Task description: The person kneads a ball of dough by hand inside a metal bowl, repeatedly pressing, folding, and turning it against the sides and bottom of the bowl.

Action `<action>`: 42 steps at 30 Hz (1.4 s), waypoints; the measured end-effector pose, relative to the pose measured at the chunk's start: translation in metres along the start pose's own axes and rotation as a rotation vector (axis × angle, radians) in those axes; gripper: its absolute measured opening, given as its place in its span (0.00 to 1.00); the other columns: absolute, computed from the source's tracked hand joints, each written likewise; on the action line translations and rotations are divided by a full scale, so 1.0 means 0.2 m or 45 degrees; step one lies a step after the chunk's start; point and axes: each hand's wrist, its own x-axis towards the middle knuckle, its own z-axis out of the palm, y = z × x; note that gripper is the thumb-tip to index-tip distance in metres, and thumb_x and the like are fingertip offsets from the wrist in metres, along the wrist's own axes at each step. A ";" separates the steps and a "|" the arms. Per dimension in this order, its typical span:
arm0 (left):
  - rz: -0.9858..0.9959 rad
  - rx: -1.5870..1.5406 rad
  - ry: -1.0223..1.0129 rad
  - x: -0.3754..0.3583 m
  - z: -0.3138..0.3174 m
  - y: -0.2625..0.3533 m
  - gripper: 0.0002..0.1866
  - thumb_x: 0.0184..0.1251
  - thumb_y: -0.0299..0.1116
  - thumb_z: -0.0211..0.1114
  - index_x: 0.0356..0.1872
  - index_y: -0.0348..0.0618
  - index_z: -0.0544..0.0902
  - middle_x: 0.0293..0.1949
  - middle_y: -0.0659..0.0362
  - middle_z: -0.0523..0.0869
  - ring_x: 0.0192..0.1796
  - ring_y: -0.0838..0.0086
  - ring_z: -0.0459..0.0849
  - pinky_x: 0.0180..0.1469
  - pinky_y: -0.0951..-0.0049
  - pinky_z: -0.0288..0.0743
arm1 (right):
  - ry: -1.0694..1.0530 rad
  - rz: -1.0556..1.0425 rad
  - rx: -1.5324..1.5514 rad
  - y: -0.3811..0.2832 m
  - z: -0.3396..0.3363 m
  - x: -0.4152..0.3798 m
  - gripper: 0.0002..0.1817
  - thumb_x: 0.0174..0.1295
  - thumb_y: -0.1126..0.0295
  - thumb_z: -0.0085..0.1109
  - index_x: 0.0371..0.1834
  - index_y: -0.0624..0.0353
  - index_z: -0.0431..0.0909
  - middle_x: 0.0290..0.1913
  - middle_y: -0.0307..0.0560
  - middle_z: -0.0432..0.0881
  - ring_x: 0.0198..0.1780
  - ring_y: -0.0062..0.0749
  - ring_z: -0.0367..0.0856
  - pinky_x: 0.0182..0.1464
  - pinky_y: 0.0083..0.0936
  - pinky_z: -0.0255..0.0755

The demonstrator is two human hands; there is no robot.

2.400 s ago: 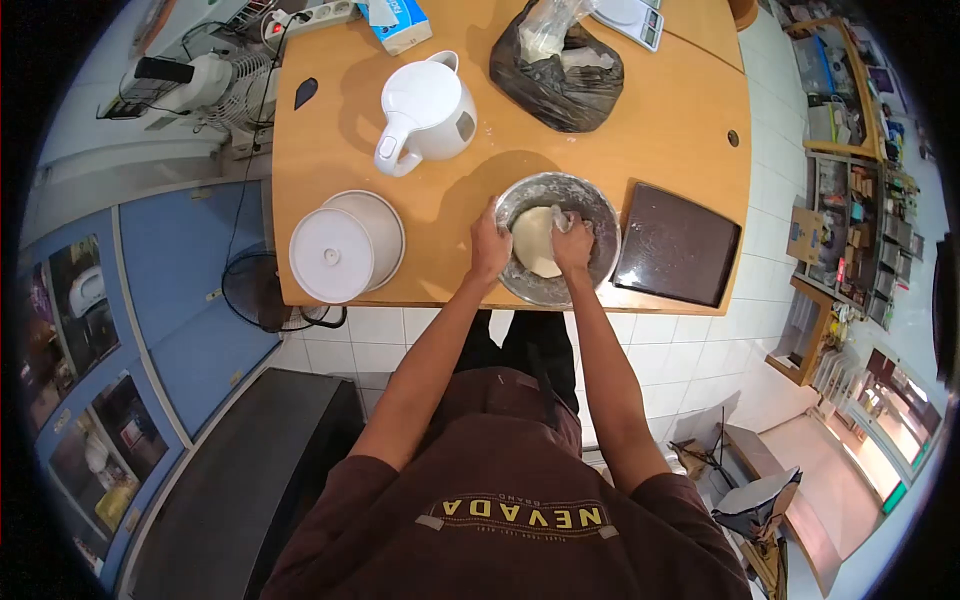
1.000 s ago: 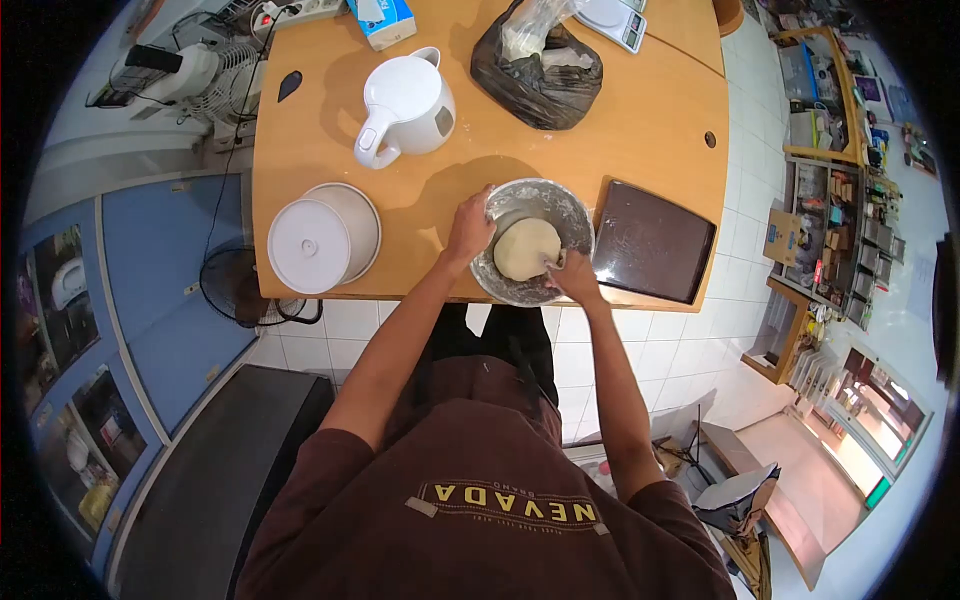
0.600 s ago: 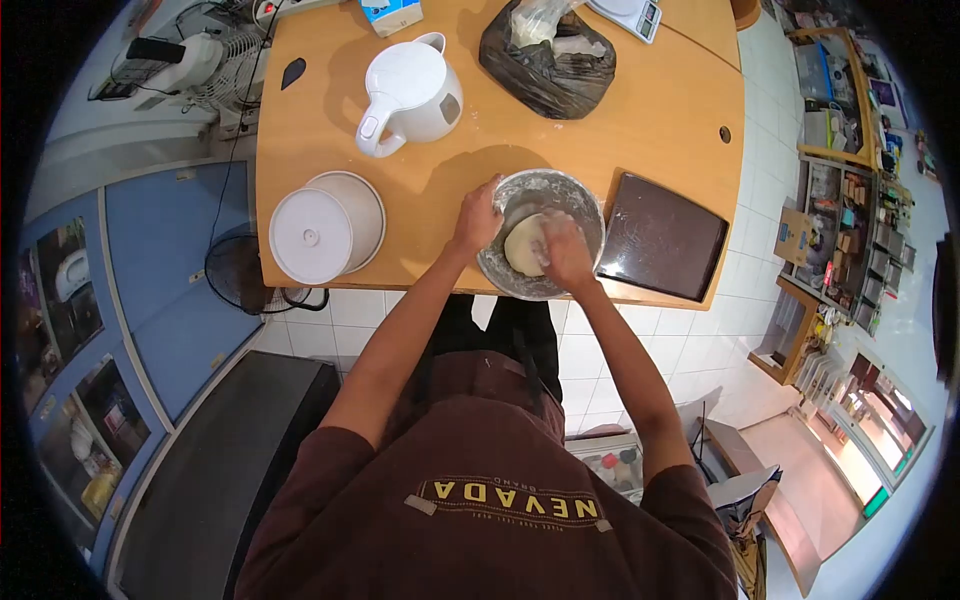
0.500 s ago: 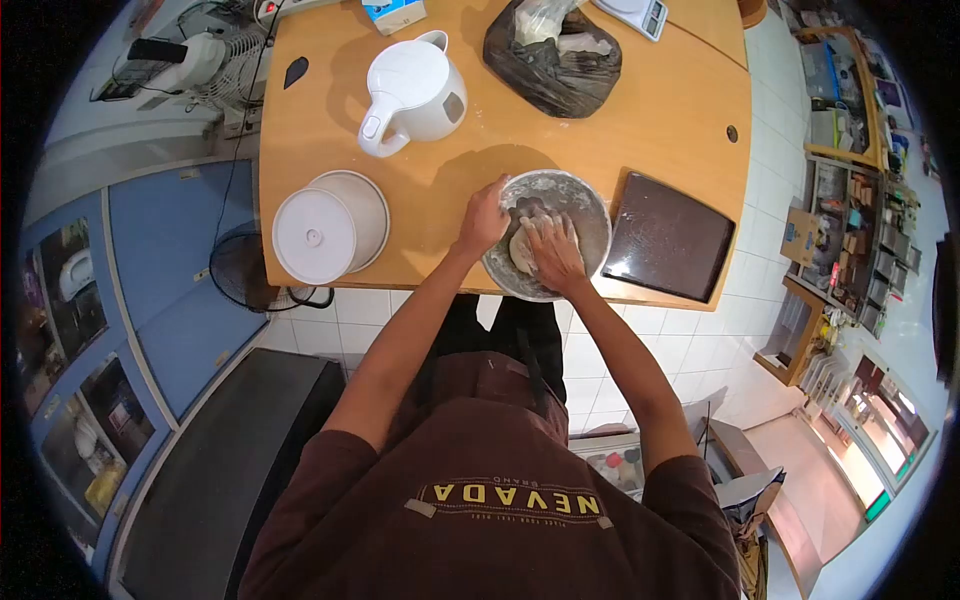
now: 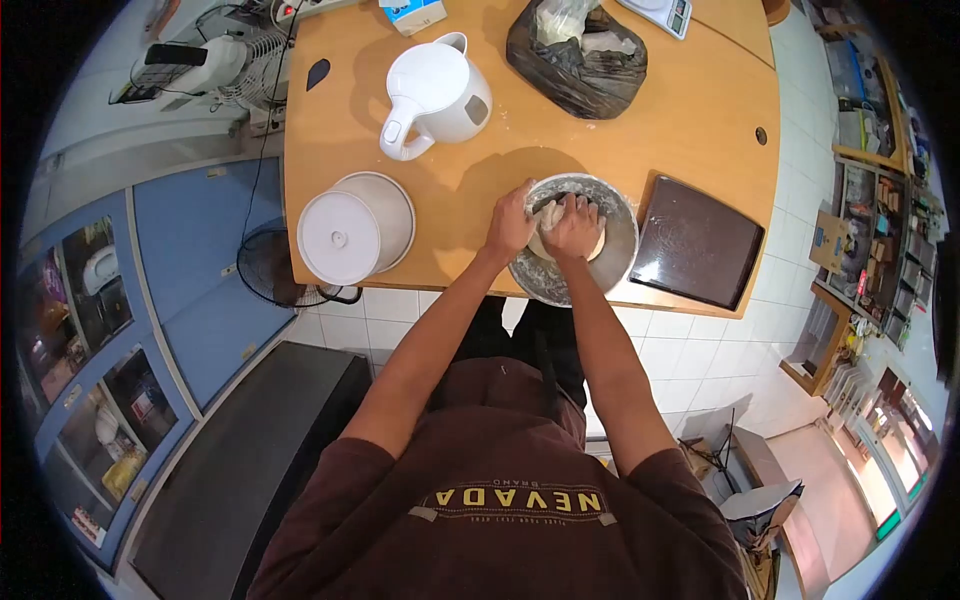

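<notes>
A metal mixing bowl [image 5: 622, 238], its inner wall smeared with flour, stands at the table's front edge. My left hand [image 5: 512, 225] is closed on the bowl's left rim. Inside the bowl my right hand [image 5: 575, 230] presses down on a pale lump of dough [image 5: 598, 246], its floury fingers bent over the far side. The hand and wrist hide much of the dough.
A dark baking tray [image 5: 697, 243] lies right of the bowl. To the left stand a lidded white container [image 5: 345, 235] and a white electric kettle [image 5: 435, 85]. Farther back are a black plastic bag [image 5: 590, 85], a kitchen scale [image 5: 665, 12] and a blue-and-white carton [image 5: 415, 14].
My right hand has shifted toward the bowl's far left side, and its fingers have gone from spread flat to bent over the dough. My left hand stays at the rim. The whole view has shifted slightly.
</notes>
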 end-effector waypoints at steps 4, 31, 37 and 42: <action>-0.013 0.013 -0.009 0.00 0.00 0.01 0.30 0.49 0.14 0.60 0.60 0.27 0.74 0.50 0.35 0.82 0.53 0.43 0.80 0.58 0.56 0.75 | 0.039 0.409 0.166 -0.06 -0.01 0.02 0.21 0.60 0.52 0.54 0.44 0.59 0.80 0.52 0.59 0.81 0.58 0.53 0.75 0.57 0.57 0.66; -0.023 -0.022 -0.082 -0.03 0.03 -0.02 0.29 0.51 0.14 0.58 0.61 0.29 0.74 0.53 0.37 0.81 0.57 0.45 0.79 0.62 0.56 0.73 | 0.037 -0.110 -0.123 -0.02 -0.03 -0.16 0.30 0.67 0.51 0.50 0.68 0.55 0.65 0.69 0.61 0.64 0.69 0.60 0.62 0.67 0.59 0.55; -0.054 0.011 -0.047 -0.04 0.07 -0.03 0.30 0.51 0.14 0.58 0.61 0.29 0.73 0.52 0.36 0.81 0.57 0.45 0.79 0.61 0.56 0.73 | -0.114 0.214 -0.089 -0.05 0.00 -0.11 0.29 0.65 0.46 0.51 0.66 0.47 0.67 0.66 0.59 0.67 0.67 0.58 0.64 0.66 0.58 0.56; -0.065 0.041 -0.096 0.00 0.04 0.02 0.30 0.50 0.14 0.56 0.60 0.29 0.74 0.52 0.35 0.81 0.56 0.44 0.80 0.60 0.56 0.73 | 0.225 0.413 -0.064 -0.06 0.08 -0.06 0.31 0.61 0.42 0.53 0.61 0.49 0.69 0.59 0.61 0.70 0.63 0.60 0.66 0.63 0.61 0.56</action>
